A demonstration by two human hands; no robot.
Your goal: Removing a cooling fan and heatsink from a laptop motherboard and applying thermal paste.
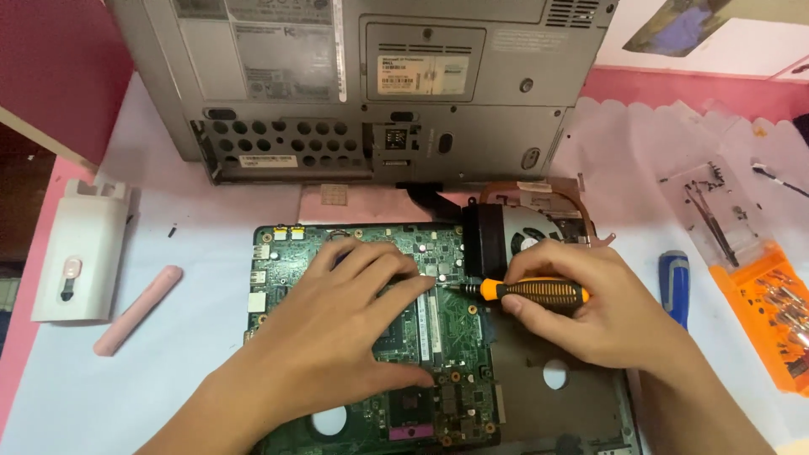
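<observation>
Two hands work on the green motherboard [371,337], below the grey laptop case [371,84]. Left hand [337,329] lies spread flat on it; right hand [581,312] grips an orange-black screwdriver [522,291]. The thin, stiff, fragile board is probably best held by its edges.

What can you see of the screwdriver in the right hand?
The screwdriver has a short, fat orange handle with black ribbed grip strips, likely plastic and rubber, and a thin metal shaft. It lies nearly level, tip pointing left and meeting the green board just beside the black fan. The right hand wraps the handle from behind, fingers curled over it, hiding its rear end. The left hand rests flat on the board, its fingertips close to the tip. Whether the tip sits in a screw cannot be told.
</observation>
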